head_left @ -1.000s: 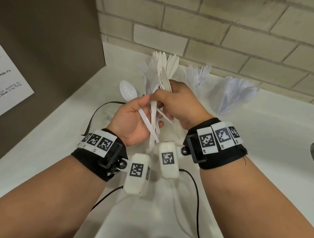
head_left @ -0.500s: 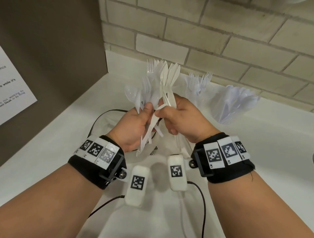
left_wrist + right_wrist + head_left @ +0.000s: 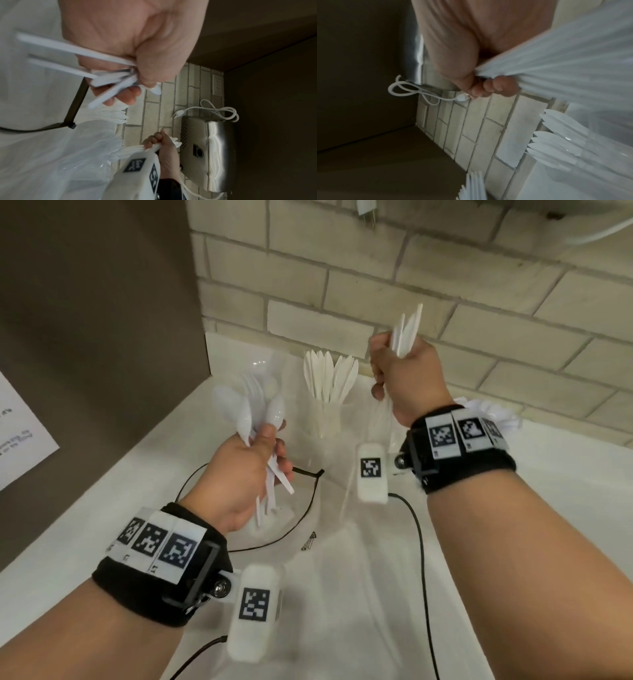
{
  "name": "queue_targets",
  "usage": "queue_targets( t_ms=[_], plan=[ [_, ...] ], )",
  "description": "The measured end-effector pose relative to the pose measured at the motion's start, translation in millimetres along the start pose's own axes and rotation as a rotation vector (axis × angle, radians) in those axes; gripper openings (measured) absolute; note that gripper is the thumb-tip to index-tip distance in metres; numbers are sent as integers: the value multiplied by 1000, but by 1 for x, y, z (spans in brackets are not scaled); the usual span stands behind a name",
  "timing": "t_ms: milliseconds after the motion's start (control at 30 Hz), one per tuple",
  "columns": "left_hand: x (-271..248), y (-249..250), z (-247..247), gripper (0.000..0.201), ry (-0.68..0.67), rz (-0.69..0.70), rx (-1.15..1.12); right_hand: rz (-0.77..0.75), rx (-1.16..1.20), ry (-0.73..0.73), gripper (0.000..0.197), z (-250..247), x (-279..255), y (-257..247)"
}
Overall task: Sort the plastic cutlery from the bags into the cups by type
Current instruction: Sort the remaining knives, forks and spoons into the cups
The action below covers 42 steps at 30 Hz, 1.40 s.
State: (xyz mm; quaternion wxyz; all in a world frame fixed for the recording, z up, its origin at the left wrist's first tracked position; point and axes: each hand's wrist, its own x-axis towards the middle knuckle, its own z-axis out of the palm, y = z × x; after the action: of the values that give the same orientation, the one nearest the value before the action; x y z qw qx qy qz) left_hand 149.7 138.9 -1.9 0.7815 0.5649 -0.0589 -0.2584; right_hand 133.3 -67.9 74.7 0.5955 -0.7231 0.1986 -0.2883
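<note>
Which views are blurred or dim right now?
Head: evenly lit and mostly sharp, slight smear on the right hand and its knives. Left wrist: dim, handles in the left hand smeared, glare on the metal dispenser. Right wrist: darkest, the held cutlery streaked by motion blur.

No legible text anywhere

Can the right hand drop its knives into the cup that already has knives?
Probably yes. The right hand grips a bunch of knives just right of and above the cup of knives, whose top looks open. Nothing stands between them; the left hand holds spoons and forks off to the left.
</note>
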Motion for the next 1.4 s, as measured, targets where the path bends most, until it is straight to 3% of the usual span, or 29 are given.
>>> queue_targets(
  t_ms=[200, 333, 500, 700, 833, 933, 1033, 1133, 1200, 1267, 1400],
  plan=[
    [7, -3, 5, 24, 60, -95, 82, 145, -70, 41, 4, 2, 14, 33],
    [7, -9, 9, 24, 31, -101, 127, 178, -125, 42, 11, -6, 13, 45],
    [7, -8, 18, 23, 12, -95, 130, 350, -618, -206, 35, -6, 6, 81],
    [6, -7, 22, 27, 19, -101, 126, 403, -1018, -443, 44, 17, 1, 111],
    [6, -5, 19, 26, 21, -98, 116, 438, -1069, -482, 22, 26, 4, 115],
    [5, -4, 16, 24, 19, -85, 95, 435, -1200, -590, 13, 31, 2, 116],
    [5, -4, 14, 24, 30, -86, 66, 416, -1097, -570, 15, 27, 0, 101],
    [7, -4, 10, 24, 59, -82, 31, 351, -780, -488, 15, 17, 7, 61],
    [8, -4, 9, 23, 72, -83, 21, 234, -439, -352, 25, 16, 19, 34],
    [9, -4, 9, 22, 75, -87, 13, 85, -187, -211, 17, 19, 34, 15],
    [11, -3, 8, 21, 67, -81, 1, -117, -96, -61, 14, 33, 59, 5]
  ],
)
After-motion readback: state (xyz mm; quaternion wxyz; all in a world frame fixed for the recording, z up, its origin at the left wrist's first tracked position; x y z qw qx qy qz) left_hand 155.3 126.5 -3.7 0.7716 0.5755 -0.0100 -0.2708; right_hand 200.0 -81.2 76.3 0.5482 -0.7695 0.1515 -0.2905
